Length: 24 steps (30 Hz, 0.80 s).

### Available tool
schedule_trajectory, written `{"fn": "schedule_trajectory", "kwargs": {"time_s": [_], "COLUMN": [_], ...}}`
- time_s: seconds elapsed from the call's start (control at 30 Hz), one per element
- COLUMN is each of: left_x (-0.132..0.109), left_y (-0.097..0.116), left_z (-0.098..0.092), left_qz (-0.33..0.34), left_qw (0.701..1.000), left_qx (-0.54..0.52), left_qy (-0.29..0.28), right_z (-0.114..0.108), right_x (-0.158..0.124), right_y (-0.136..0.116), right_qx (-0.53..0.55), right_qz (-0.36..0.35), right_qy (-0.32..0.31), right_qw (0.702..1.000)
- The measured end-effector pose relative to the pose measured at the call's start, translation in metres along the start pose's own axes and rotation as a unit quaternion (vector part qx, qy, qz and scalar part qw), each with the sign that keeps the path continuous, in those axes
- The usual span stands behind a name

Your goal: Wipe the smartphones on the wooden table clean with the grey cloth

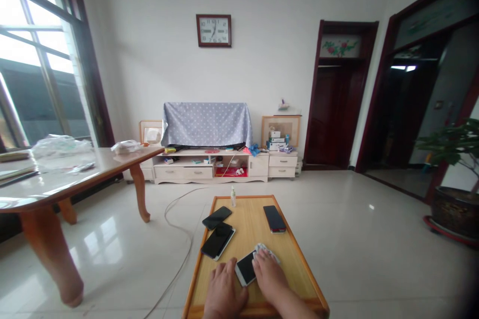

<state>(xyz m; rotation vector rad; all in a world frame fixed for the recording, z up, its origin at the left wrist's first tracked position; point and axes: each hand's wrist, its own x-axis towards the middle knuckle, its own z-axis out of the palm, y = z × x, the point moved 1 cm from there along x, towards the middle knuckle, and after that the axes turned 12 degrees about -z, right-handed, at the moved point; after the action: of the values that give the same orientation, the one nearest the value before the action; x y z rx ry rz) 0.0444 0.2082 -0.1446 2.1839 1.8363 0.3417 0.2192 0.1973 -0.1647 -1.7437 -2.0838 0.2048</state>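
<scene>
A white-framed smartphone point(245, 270) with a dark screen lies near the front of the small wooden table point(247, 224). My left hand point(224, 286) grips its left edge, fingers bent, with part of the thumb side hidden. Over the phone's right side, my right hand point(270, 274) presses a crumpled white cloth point(266, 250) under its closed fingers. Beyond my left hand lie a dark phone with a white edge point(217, 240) and a black phone point(217, 218). Another dark phone point(274, 219) rests at the right. A small clear bottle point(233, 197) stands upright at the far edge.
A larger wooden table point(112, 159) with plastic bags point(62, 152) stands at the left. A cable point(187, 239) runs across the tiled floor beside the small table. A low white cabinet point(183, 173) lines the far wall; a potted plant point(454, 209) is at the right.
</scene>
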Motion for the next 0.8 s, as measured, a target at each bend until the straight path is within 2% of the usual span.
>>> {"fn": "schedule_trajectory", "kwargs": {"time_s": [0.1,0.23,0.33,0.47,0.6,0.7,0.8], "left_x": [0.002,0.006,0.006,0.009,0.014,0.014,0.014], "left_y": [-0.003,-0.005,-0.004,-0.005,-0.008,-0.006,-0.003], "left_z": [0.003,0.005,0.004,0.008,0.015,0.018,0.017], "left_qz": [0.003,0.002,0.002,0.001,-0.005,-0.001,0.003], "left_qw": [1.0,1.0,1.0,1.0,1.0,1.0,1.0], "left_qx": [0.008,0.019,0.013,0.015,0.018,0.009,0.009], "left_qy": [-0.002,-0.016,-0.022,-0.015,-0.018,-0.01,-0.008], "right_z": [0.004,0.02,0.017,0.002,0.007,0.02,0.024], "right_x": [-0.005,-0.002,0.013,0.022,-0.001,-0.02,-0.016], "right_y": [-0.001,-0.026,-0.034,-0.011,0.01,-0.002,-0.027], "right_qx": [-0.007,0.035,0.056,0.02,-0.022,-0.002,0.053], "right_qz": [0.009,-0.055,-0.077,-0.035,0.013,-0.006,-0.07], "right_qy": [-0.005,-0.039,-0.038,-0.005,0.005,-0.011,-0.012], "right_qw": [1.0,0.997,0.995,0.999,1.0,1.0,0.996]}}
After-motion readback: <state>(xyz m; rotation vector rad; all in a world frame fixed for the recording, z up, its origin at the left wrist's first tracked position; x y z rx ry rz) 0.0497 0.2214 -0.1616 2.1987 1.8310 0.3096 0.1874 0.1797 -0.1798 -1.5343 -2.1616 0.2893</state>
